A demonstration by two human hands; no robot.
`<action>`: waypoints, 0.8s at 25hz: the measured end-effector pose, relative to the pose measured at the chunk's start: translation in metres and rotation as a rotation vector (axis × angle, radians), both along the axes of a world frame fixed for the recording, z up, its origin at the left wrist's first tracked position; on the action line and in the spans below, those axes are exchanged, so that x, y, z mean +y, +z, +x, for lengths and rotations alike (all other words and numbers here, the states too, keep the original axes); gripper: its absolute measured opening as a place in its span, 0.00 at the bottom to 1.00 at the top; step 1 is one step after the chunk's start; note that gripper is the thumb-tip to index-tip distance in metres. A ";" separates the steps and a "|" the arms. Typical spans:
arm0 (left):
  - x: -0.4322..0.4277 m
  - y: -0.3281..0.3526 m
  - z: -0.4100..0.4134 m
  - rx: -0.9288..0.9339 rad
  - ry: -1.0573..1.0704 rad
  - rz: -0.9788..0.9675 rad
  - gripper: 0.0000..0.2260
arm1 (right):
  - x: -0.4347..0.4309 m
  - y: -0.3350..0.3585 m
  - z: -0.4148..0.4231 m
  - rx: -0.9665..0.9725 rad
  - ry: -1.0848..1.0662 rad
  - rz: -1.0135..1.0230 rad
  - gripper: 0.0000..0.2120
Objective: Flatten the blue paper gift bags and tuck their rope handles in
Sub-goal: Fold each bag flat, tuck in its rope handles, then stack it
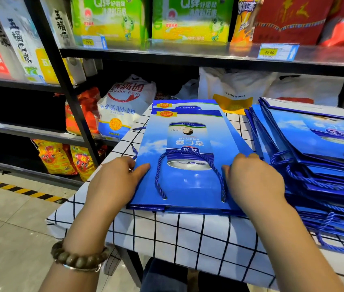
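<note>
A flat blue paper gift bag [190, 131] lies on top of a small stack of the same bags in the middle of the checked tablecloth [166, 230]. Its blue rope handle [188, 157] loops over the bag's printed face. My left hand [112, 182] grips the stack's left edge, thumb on top and fingers under. My right hand [253, 180] grips the right edge the same way. A taller, messier pile of blue bags [318, 148] with loose rope handles hanging out sits to the right.
Dark metal shelves [188, 53] behind the table carry rice boxes and red packets. A white flour sack [124, 108] and orange sacks stand on lower shelves at left. Tiled floor with yellow-black tape [19, 189] lies at left.
</note>
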State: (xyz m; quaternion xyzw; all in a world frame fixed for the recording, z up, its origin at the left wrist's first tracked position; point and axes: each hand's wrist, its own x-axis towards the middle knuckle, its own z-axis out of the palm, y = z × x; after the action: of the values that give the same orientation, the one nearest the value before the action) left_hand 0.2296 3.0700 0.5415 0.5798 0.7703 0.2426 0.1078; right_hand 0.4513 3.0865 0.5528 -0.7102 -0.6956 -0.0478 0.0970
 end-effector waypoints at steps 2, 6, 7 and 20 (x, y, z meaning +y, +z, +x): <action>-0.004 0.001 -0.005 -0.026 0.001 0.073 0.15 | 0.001 0.006 0.000 0.098 -0.011 0.014 0.18; -0.016 0.020 -0.013 -0.142 0.027 0.334 0.10 | -0.008 0.030 -0.003 0.302 0.063 0.152 0.21; -0.019 0.029 -0.012 -0.154 0.039 0.402 0.09 | -0.011 0.041 -0.001 0.337 0.082 0.217 0.21; 0.045 0.102 0.167 -0.301 -0.382 0.509 0.19 | -0.014 0.127 0.182 0.216 -0.133 0.549 0.18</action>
State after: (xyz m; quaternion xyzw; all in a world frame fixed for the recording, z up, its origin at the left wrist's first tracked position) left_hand 0.3969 3.1153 0.6430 0.6794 0.5383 0.4850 0.1157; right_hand 0.6329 3.0728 0.6803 -0.7024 -0.5942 -0.1646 0.3556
